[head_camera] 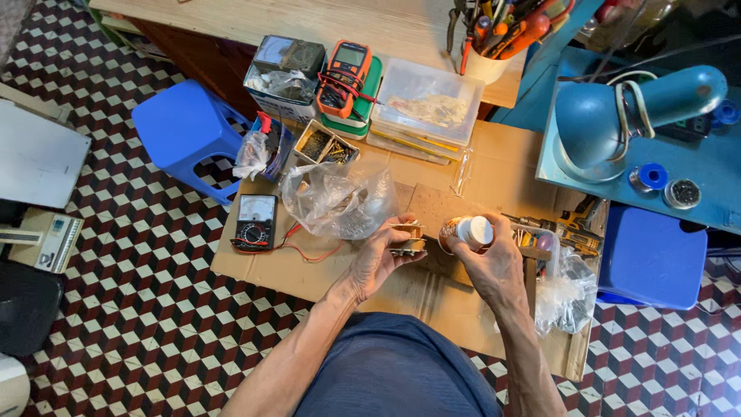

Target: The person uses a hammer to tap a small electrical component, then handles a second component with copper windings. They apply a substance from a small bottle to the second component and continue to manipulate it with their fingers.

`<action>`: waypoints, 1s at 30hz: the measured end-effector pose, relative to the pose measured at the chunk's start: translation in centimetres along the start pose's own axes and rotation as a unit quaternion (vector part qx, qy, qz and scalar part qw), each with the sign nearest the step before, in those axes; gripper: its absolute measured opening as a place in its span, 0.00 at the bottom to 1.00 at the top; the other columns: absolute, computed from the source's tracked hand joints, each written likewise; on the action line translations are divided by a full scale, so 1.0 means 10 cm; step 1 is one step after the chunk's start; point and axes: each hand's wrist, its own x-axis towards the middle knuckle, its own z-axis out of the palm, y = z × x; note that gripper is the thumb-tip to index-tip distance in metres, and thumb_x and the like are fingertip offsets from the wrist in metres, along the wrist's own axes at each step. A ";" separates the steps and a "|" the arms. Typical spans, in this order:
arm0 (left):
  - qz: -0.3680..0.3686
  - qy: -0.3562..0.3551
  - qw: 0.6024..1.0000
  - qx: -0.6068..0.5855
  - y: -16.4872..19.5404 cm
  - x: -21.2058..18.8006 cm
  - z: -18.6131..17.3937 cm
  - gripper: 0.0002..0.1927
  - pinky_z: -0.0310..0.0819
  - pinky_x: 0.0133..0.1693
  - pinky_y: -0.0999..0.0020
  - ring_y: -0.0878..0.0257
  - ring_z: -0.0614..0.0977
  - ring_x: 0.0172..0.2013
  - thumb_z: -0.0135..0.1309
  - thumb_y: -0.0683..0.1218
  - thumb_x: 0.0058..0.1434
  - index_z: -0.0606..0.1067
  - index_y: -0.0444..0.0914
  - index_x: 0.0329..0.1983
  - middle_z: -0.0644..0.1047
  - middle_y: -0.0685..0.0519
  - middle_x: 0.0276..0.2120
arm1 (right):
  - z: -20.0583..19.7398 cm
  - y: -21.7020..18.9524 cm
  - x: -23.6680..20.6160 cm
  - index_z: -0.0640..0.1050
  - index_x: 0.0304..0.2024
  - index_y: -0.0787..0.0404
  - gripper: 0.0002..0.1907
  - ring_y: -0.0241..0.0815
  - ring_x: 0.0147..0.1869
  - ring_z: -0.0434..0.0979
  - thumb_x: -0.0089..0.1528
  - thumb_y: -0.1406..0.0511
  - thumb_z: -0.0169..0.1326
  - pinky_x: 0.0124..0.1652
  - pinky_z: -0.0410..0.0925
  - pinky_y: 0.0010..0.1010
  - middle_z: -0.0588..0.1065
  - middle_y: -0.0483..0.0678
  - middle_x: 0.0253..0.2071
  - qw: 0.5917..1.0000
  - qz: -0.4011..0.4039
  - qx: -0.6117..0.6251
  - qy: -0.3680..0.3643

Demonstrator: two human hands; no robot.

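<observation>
Here the left hand (377, 259) is closed around a small flat part (409, 238) with pale and metal edges, pinched between thumb and fingers just above a sheet of cardboard (494, 166) spread on the tiled floor. The right hand (494, 266) grips a spool of copper-coloured wire (467, 232) with a white end — the two things sit just beside each other, nearly touching. A crumpled clear plastic bag (340, 199) lies beyond the left hand, and a black meter (255, 222) with red leads rests near the cardboard's left edge. Further up are an orange meter (345, 76), a clear lidded box (428, 104) and a small tray of screws (326, 145). A blue stool (185, 127) stands to the left — a blue desk lamp (617, 116) to the right.
</observation>
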 end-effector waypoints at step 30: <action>0.045 0.108 0.980 0.159 0.14 0.49 0.22 0.35 0.76 0.44 0.67 0.66 0.81 0.41 0.64 0.49 0.55 0.68 0.34 0.64 0.80 0.53 0.45 | 0.02 0.00 0.28 0.71 0.56 0.67 0.37 0.47 0.48 0.82 0.54 0.52 0.67 0.47 0.73 0.36 0.79 0.58 0.46 0.997 -0.010 -0.066 0.040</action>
